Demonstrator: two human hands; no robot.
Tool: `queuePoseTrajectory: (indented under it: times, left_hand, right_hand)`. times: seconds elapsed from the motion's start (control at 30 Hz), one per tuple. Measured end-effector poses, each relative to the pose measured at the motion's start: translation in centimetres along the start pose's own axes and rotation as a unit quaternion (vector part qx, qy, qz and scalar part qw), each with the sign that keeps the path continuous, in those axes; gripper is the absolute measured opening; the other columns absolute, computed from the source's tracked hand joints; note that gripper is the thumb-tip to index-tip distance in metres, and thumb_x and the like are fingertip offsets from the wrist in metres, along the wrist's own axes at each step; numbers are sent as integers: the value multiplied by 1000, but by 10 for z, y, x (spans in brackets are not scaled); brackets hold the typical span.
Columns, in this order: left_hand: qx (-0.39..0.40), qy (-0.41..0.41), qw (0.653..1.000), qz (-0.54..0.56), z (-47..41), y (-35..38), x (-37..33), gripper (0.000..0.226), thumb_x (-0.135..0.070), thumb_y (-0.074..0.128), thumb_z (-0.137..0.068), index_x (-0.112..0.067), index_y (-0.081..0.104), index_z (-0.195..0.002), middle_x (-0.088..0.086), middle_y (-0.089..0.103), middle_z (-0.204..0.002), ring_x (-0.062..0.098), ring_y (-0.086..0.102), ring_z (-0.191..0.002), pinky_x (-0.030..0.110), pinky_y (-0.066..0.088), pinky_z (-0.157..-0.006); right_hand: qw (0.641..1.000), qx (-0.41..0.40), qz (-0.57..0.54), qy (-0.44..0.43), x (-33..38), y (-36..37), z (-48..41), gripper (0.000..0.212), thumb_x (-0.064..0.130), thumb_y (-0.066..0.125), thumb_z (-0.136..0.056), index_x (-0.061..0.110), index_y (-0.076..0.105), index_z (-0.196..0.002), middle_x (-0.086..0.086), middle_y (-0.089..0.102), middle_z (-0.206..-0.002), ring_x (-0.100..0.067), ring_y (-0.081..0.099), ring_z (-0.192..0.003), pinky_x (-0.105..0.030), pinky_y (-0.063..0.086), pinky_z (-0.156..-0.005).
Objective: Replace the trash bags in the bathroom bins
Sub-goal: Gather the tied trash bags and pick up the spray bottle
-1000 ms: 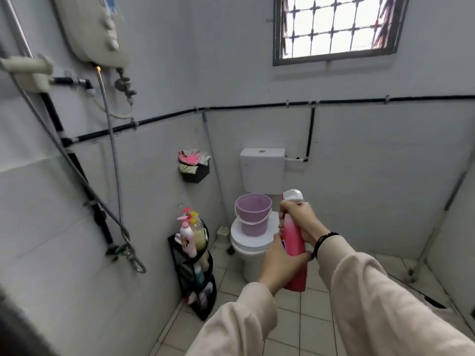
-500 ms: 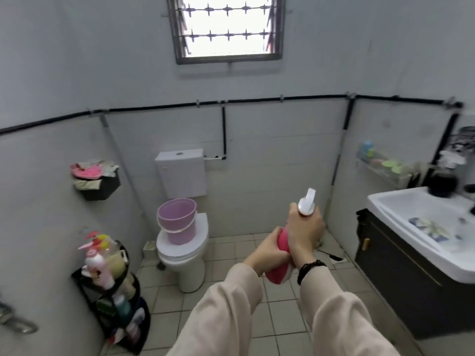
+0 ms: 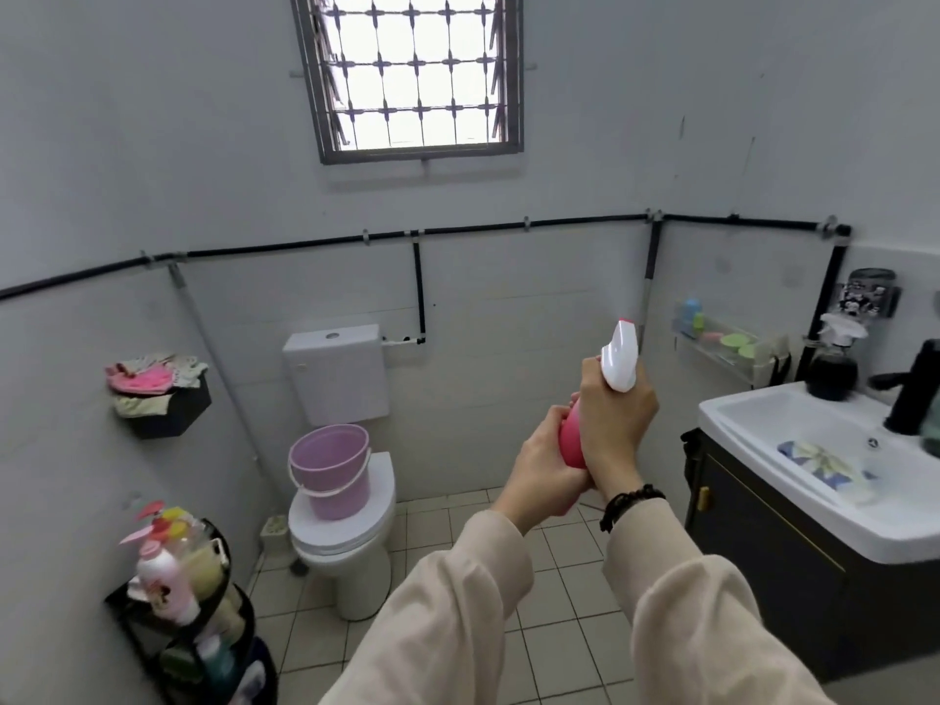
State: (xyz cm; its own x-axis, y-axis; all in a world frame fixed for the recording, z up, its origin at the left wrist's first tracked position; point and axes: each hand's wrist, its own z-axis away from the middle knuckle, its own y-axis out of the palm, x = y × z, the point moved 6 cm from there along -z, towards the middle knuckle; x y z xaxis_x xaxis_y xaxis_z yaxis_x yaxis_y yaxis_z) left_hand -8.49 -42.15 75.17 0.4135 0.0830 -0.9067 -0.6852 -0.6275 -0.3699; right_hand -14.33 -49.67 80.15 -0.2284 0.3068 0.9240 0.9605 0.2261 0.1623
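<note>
I hold a pink spray bottle (image 3: 572, 440) with a white trigger head (image 3: 619, 357) up in front of me, nozzle aimed at the far tiled wall. My right hand (image 3: 613, 424) is wrapped around its neck under the trigger. My left hand (image 3: 541, 475) cups the pink body from below. A lilac bucket (image 3: 330, 470) stands on the shut lid of the white toilet (image 3: 346, 552). No bin or trash bag shows in this view.
A white basin (image 3: 814, 450) on a dark cabinet (image 3: 793, 567) stands at right, with a cloth inside and a dark spray bottle (image 3: 834, 368) behind. A black tiered rack (image 3: 203, 628) of bottles fills the lower left corner. A wall holder (image 3: 163, 399) carries cloths.
My view has swung right, from the shower wall to the toilet and the basin. The bottle has risen and tilted forward, still in both hands.
</note>
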Motion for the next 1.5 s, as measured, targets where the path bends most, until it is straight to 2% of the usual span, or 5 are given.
queuePoseTrajectory:
  times: [0.23, 0.43, 0.87, 1.23, 1.5]
  left_hand:
    - [-203, -73, 959, -183, 39, -27, 14, 75, -51, 61, -71, -25, 32, -135, -2, 46, -127, 24, 45, -113, 37, 40, -97]
    - [-152, -176, 959, -159, 59, -43, 41, 75, -57, 58, -70, -24, 33, -133, 4, 49, -120, 28, 47, -115, 40, 41, -97]
    - [-332, -52, 912, -236, 80, -101, 11, 75, -43, 65, -68, -23, 35, -134, -2, 43, -130, 21, 43, -119, 32, 36, -99]
    - [-125, -213, 956, -157, 82, -66, 41, 77, -60, 59, -62, -25, 35, -126, 2, 56, -117, 27, 56, -112, 43, 46, -96]
    - [-94, -68, 989, -96, 38, -65, 7, 79, -29, 76, -65, -28, 33, -132, 0, 52, -126, 22, 54, -114, 31, 54, -87]
  right_hand:
    - [952, 287, -52, 93, -4, 58, 14, 15, 7, 57, -77, 11, 60, -63, -15, 58, -66, -25, 54, -48, -30, 48, -53]
    - [914, 360, -12, 187, -32, 92, 43, 11, 6, 55, -78, 5, 56, -67, -12, 56, -64, -24, 50, -44, -27, 46, -48]
    - [910, 371, -161, 93, 28, 114, 73, 12, 12, 59, -71, 19, 63, -62, -9, 63, -69, -23, 54, -46, -30, 49, -53]
    - [892, 386, 19, 234, -26, 107, 77, 6, 3, 55, -74, 4, 56, -68, -14, 53, -60, -22, 47, -42, -27, 44, -48]
    - [979, 184, -74, 36, 20, 59, 42, 6, 8, 59, -82, 5, 63, -82, -10, 60, -65, -15, 61, -48, -22, 51, -51]
